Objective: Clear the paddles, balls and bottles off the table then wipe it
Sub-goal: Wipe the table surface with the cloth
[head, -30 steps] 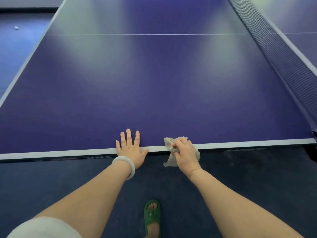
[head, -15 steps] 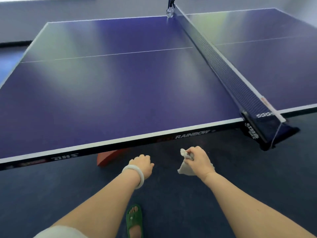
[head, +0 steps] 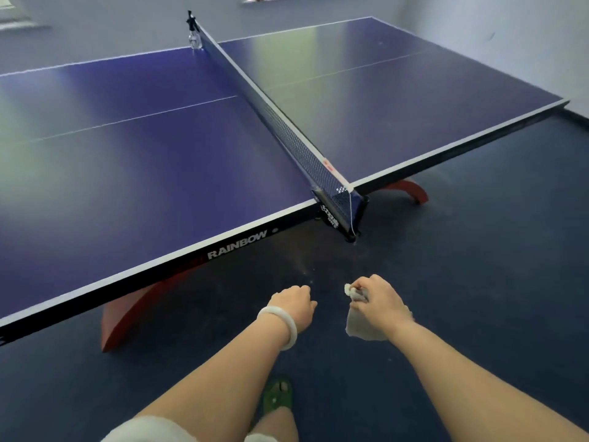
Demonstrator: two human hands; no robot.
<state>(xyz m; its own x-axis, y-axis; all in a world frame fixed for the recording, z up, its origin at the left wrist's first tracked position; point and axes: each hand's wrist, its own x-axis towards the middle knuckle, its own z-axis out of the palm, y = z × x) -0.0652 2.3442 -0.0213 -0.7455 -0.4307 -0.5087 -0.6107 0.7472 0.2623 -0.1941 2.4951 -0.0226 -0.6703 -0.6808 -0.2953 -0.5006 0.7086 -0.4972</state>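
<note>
Grip is recorded at the right hand [head: 379, 301], whose fingers and thumb are closed round the bunched top of a pale cloth [head: 361, 328]. The rest of the cloth hangs slack beneath the wrist, clear of the table and above the floor. The cloth is judged light, soft and limp, and not fragile. It would best be gathered into a wad in the palm, so that a flat pad can be pressed to the surface and no loose tail is dragged. The left hand [head: 293, 303], with a pale bangle [head: 282, 328] at the wrist, is loosely curled, and nothing is seen in it. Both hands are held near of the table [head: 153, 161], apart from its near edge. No paddles or balls are seen on the visible top. One small clear object [head: 193, 39] is noted at the far end of the net [head: 287, 132] and cannot be identified. "RAINBOW" [head: 237, 245] is read in white on the dark side apron. A white logo on the near net clamp [head: 331, 215] and a red mark on the net's top tape are too blurred to be read.
</note>
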